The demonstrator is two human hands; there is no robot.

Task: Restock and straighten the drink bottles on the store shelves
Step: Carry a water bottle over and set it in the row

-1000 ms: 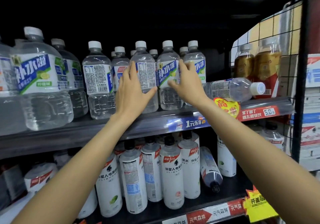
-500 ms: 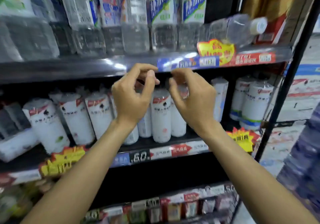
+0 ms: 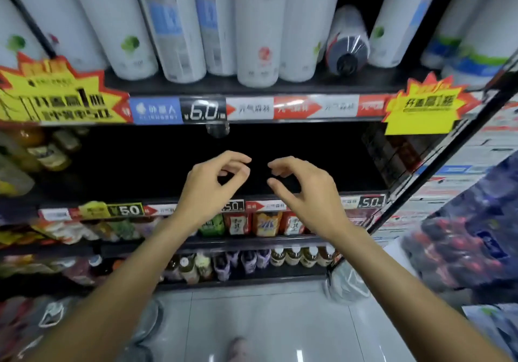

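Tall white drink bottles [image 3: 256,30] stand in a row on the shelf at the top of the view. One bottle [image 3: 347,42] among them lies on its side with its dark cap facing me. Below them a dark shelf bay [image 3: 134,165] looks bare in its middle. My left hand [image 3: 208,190] and my right hand [image 3: 305,193] hover side by side in front of that bay, fingers loosely curled, holding nothing and touching nothing.
Price strips with yellow promo tags [image 3: 420,106] edge the shelves. Amber bottles [image 3: 42,151] sit at the bay's left. Lower shelves hold pouches [image 3: 266,222] and small bottles [image 3: 294,255]. A black upright post [image 3: 437,165] bounds the right. The tiled floor [image 3: 266,319] lies below.
My view has dropped from the clear water bottles past the white bottles to the bare lower bay. Both hands let go of the water bottles and came down, now loosely curled.
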